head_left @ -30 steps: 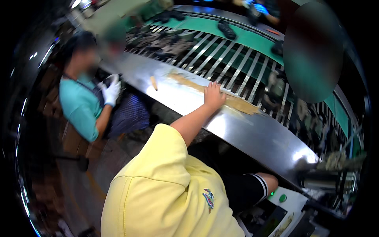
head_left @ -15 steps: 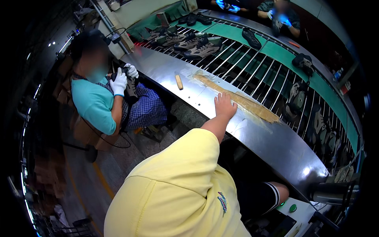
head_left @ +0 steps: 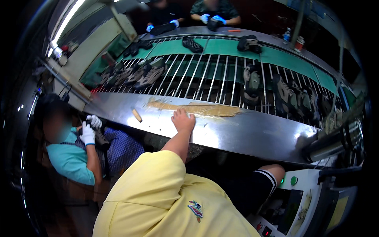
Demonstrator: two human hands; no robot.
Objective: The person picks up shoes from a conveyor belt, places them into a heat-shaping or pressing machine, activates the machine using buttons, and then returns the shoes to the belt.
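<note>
My left hand [head_left: 183, 120] lies palm down on the metal ledge [head_left: 252, 128], its fingers stretched onto a long strip of brown tape [head_left: 209, 110]. Nothing is held in it. Left of the hand, a small tool with a wooden-looking handle [head_left: 137, 115] rests on the same ledge, apart from my fingers. My right hand is out of view.
Beyond the ledge, a conveyor of metal rods carries several shoes [head_left: 150, 74] and a shoe standing on end [head_left: 251, 85]. A co-worker in white gloves [head_left: 87, 135] holds a shoe at left. Two gloved people work across the conveyor. A control box [head_left: 294, 181] stands lower right.
The view has swung to the right and levelled, so the ledge and conveyor now sit further left. My left hand stays on the ledge by the tape strip.
</note>
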